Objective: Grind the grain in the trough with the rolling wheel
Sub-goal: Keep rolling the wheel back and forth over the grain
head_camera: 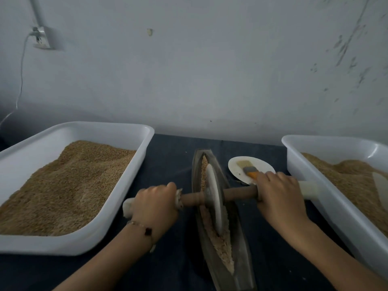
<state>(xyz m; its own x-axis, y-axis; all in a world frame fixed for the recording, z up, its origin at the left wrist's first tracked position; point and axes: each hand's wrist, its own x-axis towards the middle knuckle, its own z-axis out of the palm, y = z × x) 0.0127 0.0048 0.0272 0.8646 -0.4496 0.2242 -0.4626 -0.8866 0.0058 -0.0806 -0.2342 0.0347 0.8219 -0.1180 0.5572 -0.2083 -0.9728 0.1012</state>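
A long dark boat-shaped trough (197, 177) lies lengthwise on the dark cloth in the middle, with tan grain (222, 244) along its groove. A pale rolling wheel (214, 198) stands on edge in the groove near the trough's middle, on a wooden axle (239, 193) running left to right. My left hand (155, 204) grips the axle's left handle, and my right hand (279, 194) grips the right handle. Both handle ends are wrapped in white and stick out past my fists.
A large white tray (117, 219) of tan grain stands on the left, and another white tray (333, 206) of grain on the right. A small white plate (235, 166) with an orange-handled brush (249, 171) sits behind my right hand. A wall rises just behind the table.
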